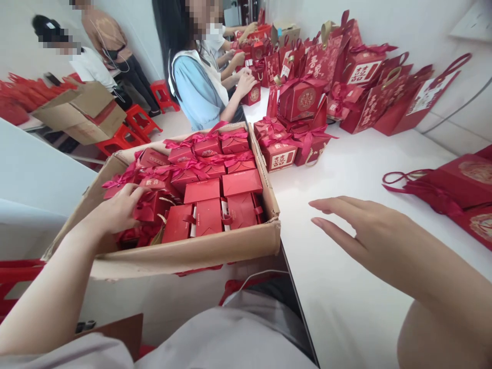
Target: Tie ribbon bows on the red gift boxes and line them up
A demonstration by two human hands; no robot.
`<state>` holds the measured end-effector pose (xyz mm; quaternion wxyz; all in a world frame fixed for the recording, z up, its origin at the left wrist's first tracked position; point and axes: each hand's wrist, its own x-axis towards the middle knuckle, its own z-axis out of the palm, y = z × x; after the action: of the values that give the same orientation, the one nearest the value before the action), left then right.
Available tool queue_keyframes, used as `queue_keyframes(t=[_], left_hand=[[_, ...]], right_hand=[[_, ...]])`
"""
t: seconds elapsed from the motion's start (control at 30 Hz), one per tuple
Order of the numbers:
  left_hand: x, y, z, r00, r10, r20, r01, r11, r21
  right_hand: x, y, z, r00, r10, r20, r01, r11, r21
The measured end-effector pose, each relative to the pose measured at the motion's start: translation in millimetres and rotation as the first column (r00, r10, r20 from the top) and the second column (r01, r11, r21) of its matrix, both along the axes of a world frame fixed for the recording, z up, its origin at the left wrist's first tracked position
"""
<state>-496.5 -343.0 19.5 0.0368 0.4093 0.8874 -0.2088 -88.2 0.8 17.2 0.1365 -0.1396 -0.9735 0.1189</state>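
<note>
My left hand reaches into an open cardboard carton full of red gift boxes. Its fingers and thumb are closed on a small red gift box near the carton's left side. More red boxes with pink-red ribbon bows fill the back rows. Plain red boxes without visible bows stand packed at the front right. My right hand hovers over the white table, with nothing in it, thumb and fingers apart.
Ribboned gift boxes and upright red gift bags line the table's far side. More red bags lie at the right. A person in a blue top works at the table. Red stools and another carton are at the left.
</note>
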Motion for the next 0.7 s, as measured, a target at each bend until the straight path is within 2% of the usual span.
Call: queue_keyframes(t=[0.23, 0.43, 0.53, 0.7], left_hand=[[3, -3, -6.1, 0.998, -0.022, -0.065, 0.023, 1.000, 0.019], [12, -14, -7.5, 0.981, -0.001, -0.194, 0.016, 0.997, 0.077], [15, -16, -7.3, 0.981, 0.025, -0.194, -0.008, 0.996, 0.086], [14, -16, -8.0, 0.987, -0.022, -0.162, 0.030, 0.998, 0.050]], right_hand=[[-1, 0, -0.7, 1.000, -0.008, -0.009, 0.008, 1.000, 0.013], [-1, 0, -1.4, 1.000, -0.014, 0.005, 0.014, 1.000, 0.014], [-1, 0, -1.1, 1.000, -0.009, 0.006, 0.009, 1.000, 0.011], [-2, -1, 1.9, 0.999, -0.002, 0.040, 0.003, 1.000, -0.006]])
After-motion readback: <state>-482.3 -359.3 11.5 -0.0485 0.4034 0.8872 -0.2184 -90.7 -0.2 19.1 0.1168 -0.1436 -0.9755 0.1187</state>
